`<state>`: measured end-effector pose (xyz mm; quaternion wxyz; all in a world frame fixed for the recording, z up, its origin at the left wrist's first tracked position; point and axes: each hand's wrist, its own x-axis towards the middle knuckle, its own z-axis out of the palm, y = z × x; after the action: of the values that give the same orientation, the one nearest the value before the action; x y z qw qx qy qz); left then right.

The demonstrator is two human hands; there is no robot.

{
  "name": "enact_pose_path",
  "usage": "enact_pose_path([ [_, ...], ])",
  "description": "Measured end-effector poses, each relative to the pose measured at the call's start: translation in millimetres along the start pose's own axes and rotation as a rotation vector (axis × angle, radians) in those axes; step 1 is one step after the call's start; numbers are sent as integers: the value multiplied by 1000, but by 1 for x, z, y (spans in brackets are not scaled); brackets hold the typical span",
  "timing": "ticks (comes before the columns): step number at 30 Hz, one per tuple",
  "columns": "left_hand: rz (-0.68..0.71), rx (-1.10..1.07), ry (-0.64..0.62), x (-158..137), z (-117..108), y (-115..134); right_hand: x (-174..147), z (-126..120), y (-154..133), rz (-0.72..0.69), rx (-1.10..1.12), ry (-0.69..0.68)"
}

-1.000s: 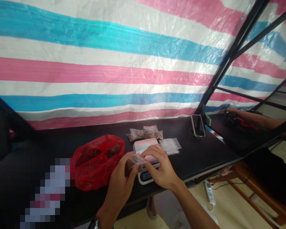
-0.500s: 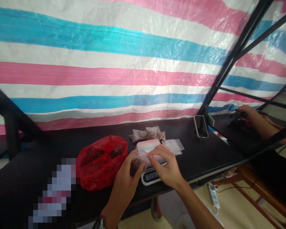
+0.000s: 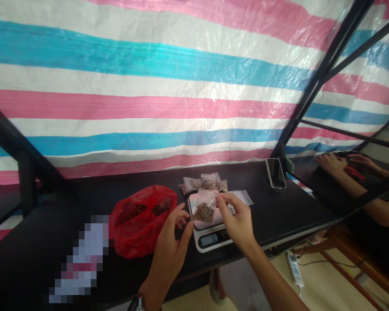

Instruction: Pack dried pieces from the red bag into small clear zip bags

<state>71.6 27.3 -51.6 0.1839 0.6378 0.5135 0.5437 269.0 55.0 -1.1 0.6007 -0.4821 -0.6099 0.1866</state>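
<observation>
My right hand [image 3: 238, 218] pinches the upper corner of a small clear zip bag [image 3: 205, 209] with brown bits gathered at its bottom. The bag hangs over the pan of a white digital kitchen scale [image 3: 214, 242], whose display appears to read 0.0. Just left of the bag, my left hand [image 3: 175, 233] holds nothing, its thumb and fingers apart. Beside that hand lies a red plastic bag [image 3: 132, 235], its mouth wide, with dark brown pieces inside. Filled zip bags [image 3: 204, 183] lie behind the scale, and flat empty zip bags [image 3: 244, 197] are partly hidden behind my right hand.
A phone [image 3: 275, 173] lies at the right of the black table [image 3: 84, 194]. Striped sheeting [image 3: 149, 103] hangs behind, between black metal bars [image 3: 311, 95]. At far right another person's hands [image 3: 332, 164] work over dark items. A power strip [image 3: 294, 272] is on the floor.
My left hand has let go of the zip bag and drawn slightly away to the left. The bag now hangs from my right hand over the scale. The other person's hands have shifted.
</observation>
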Motion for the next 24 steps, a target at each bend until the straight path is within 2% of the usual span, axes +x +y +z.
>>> enact_pose_path([
  [4, 11, 18, 27, 0, -5, -1, 9, -2, 9, 94, -19, 82],
  [7, 11, 22, 36, -1, -6, -2, 16, -2, 21, 145, -104, 47],
  [10, 8, 26, 35, -1, -7, -2, 20, 0, 35, 113, -290, 8],
  [16, 13, 37, 35, 0, -8, -2, 17, 0, 54, 78, -528, 30],
  [19, 20, 43, 40, 0, -9, -1, 16, -8, 58, 113, -541, 82],
  [24, 97, 86, 57, 2, -10, 3, 23, -32, 58, 270, -513, 214],
])
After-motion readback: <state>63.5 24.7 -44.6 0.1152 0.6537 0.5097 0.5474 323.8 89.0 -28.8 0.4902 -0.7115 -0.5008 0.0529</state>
